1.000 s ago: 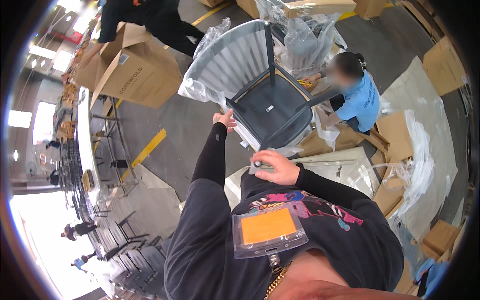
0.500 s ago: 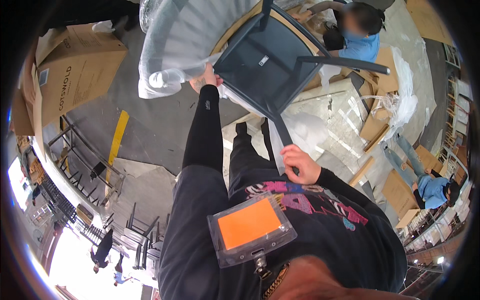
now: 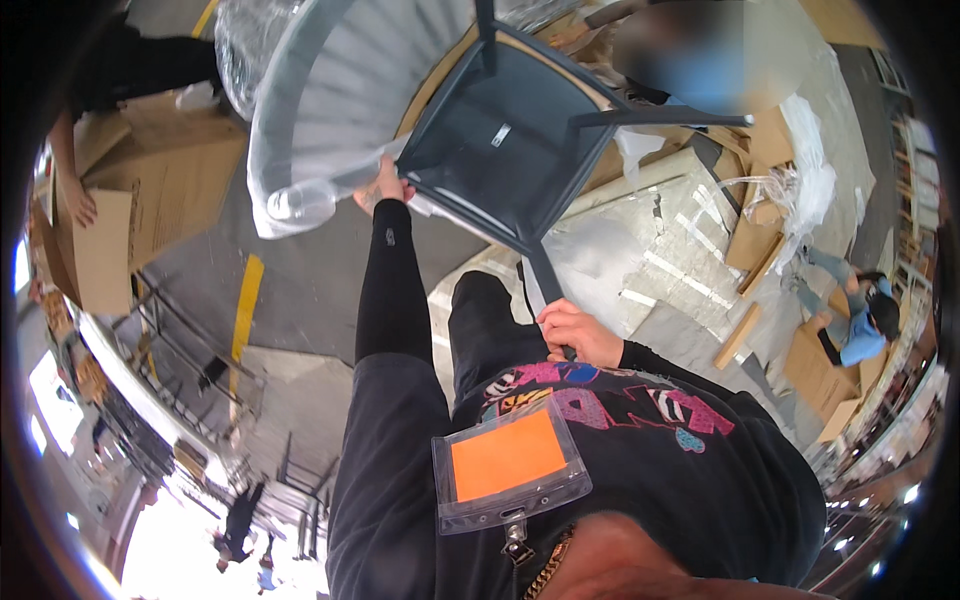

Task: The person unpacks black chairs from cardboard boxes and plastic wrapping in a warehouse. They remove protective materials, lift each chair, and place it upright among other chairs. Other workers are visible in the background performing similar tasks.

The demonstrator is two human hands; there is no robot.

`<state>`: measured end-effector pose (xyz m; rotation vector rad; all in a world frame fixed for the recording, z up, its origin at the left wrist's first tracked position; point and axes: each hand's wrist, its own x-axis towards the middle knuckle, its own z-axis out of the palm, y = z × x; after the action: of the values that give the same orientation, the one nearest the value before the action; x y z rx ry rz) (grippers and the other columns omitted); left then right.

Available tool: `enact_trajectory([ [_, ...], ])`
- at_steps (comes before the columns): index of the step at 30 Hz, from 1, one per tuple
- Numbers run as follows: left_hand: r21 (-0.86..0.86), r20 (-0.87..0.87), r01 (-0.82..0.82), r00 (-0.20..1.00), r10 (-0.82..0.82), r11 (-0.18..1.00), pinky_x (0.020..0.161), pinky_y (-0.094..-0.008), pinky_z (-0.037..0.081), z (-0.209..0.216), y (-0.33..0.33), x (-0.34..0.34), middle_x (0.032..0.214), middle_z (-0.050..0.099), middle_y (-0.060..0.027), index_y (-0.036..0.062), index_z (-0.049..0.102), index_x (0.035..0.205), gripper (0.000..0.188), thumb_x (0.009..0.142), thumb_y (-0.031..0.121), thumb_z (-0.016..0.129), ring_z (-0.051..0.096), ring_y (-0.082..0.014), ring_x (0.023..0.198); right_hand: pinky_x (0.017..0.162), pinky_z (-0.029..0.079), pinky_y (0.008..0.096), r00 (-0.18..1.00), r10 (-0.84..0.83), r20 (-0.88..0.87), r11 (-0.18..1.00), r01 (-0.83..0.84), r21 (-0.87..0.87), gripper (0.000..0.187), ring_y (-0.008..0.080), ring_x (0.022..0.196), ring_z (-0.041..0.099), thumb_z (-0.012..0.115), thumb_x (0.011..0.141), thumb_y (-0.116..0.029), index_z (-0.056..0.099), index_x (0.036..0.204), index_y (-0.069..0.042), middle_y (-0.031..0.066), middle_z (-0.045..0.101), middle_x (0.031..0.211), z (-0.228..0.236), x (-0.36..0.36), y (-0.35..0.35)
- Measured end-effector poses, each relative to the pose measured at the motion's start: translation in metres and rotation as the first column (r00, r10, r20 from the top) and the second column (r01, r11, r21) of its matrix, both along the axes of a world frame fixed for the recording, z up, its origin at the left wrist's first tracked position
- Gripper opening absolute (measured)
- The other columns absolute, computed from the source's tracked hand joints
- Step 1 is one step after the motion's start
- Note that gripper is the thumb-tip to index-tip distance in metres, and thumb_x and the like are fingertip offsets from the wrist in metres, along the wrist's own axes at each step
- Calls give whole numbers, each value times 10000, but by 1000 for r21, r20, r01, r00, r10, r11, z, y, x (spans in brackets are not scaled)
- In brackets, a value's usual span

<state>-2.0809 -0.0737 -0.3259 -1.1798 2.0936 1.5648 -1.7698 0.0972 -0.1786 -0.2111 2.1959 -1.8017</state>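
A dark grey chair (image 3: 490,150) is tipped in front of me, the underside of its seat and its legs turned toward me. My left hand (image 3: 385,187) is closed on the seat's near left edge, beside plastic and foam wrapping. Lower down and to the right, my right hand (image 3: 582,332) wraps round the end of one chair leg, close to my shirt. Behind the chair's left side stands a rounded, ribbed piece covered in translucent wrap (image 3: 325,85); what it is underneath I cannot make out.
On the left, another person's hand (image 3: 78,205) touches a large open cardboard box (image 3: 185,185). A co-worker in blue (image 3: 690,60) is just beyond the chair; another (image 3: 865,335) is farther right. Flattened cardboard (image 3: 650,235), a wooden strip (image 3: 738,335) and crumpled plastic (image 3: 805,170) lie on the floor.
The chair and both my hands have shifted a little left in the picture, my grips unchanged. At the left, a person has come further into view over the cardboard box, which has tilted.
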Motion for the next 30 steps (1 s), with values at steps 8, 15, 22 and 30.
enact_trajectory([
  [8,33,86,229,969,-231,973,294,-303,423,8,-5,6,511,541,-128,-71,534,730,554,797,457,689,562,-216,379,872,417,407,997,-78,-5,996,78,35,118,307,1027,513,621,695,-72,511,659,-50,79,539,819,14,1,-6],
  [15,-727,150,666,394,-907,169,734,-454,494,31,-61,23,689,639,-220,17,649,854,437,919,406,460,639,-387,718,940,407,410,969,-248,0,914,234,333,81,340,1179,484,604,728,-75,547,690,-32,63,622,1000,37,13,-19],
  [22,-69,-569,684,571,-592,726,495,-380,511,150,-124,10,646,628,-155,-63,591,830,248,919,130,462,645,-276,535,924,425,400,916,-391,91,898,358,257,181,332,1181,510,612,758,-89,485,656,-11,78,659,1012,33,26,-29],
  [30,245,-518,575,758,-396,780,610,-386,584,242,-270,-160,812,638,-164,-74,532,967,255,929,118,368,653,-249,714,1047,350,414,916,-391,92,907,367,208,198,271,1110,541,605,767,-88,469,639,-23,108,654,968,30,20,-37],
])
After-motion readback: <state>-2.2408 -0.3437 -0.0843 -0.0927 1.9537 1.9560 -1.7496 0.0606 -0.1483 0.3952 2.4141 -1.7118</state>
